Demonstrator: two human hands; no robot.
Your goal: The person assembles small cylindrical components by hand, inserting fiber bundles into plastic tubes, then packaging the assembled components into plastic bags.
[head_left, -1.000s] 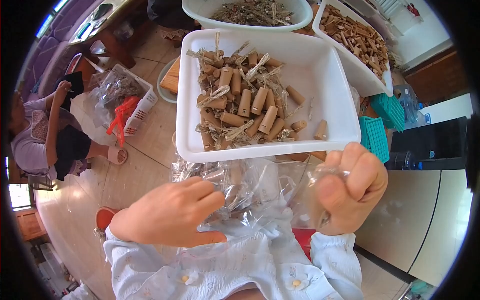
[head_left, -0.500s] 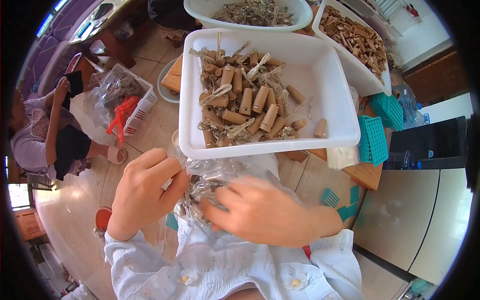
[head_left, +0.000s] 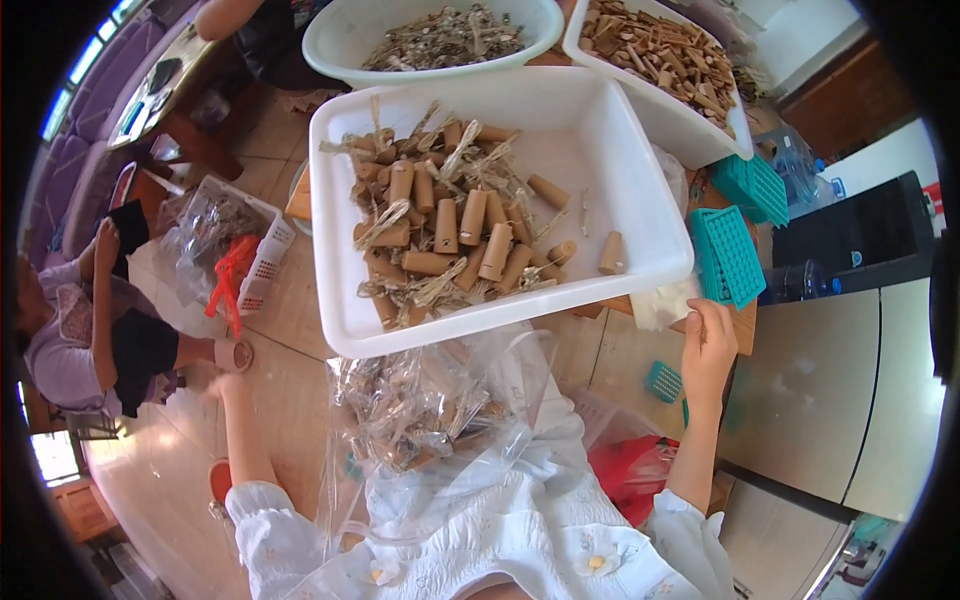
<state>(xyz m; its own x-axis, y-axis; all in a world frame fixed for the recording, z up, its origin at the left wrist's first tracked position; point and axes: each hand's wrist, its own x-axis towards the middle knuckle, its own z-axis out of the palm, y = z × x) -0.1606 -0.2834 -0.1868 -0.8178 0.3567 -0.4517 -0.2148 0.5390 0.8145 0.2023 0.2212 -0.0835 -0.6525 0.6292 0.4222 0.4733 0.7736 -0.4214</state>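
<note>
Hanging at the left, your left hand [head_left: 224,386] is appearing too blurred to tell its grip. Your lap [head_left: 500,495] is probably propping the filled clear bag [head_left: 412,410], while just far of it, the white tub [head_left: 610,185] is keeping tan cylinders [head_left: 473,217] together. At right, your right hand [head_left: 707,345] is touching the pale packet [head_left: 662,304], fingers bunched narrow, pinch unclear.

Floor [head_left: 288,365]: pale beige tiles with thin dark joints, glossy under bright light at lower left. Upper left: purple sofa [head_left: 85,112] beside a low table [head_left: 210,142] with thick brown wooden legs; bright window panes [head_left: 54,117] beyond. Right: pale, glossy cabinet [head_left: 800,375] with a dark gap between doors. Upper right: white wall [head_left: 812,42] and dark-brown wooden panel [head_left: 845,88].
</note>
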